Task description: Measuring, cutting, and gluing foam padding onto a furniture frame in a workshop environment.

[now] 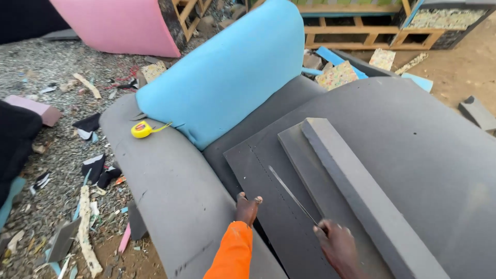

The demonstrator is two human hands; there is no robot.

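My right hand point(338, 247) grips a long thin blade point(292, 195) that lies flat on a dark grey foam sheet point(268, 206), its tip pointing up and left. My left hand point(247, 207), in an orange sleeve, presses its fingers on the near edge of the same sheet. A thick grey foam strip point(361, 191) lies diagonally on the sheet just right of the blade. The sheet rests on a grey foam sofa frame point(170, 181) with a light blue foam back cushion point(227, 72).
A yellow tape measure point(142, 129) sits on the sofa's left arm. Foam scraps litter the gravel ground point(57, 170) at left. A pink foam piece point(119, 23) and wooden frames point(356, 31) stand behind. A wide grey foam panel point(429, 139) spreads right.
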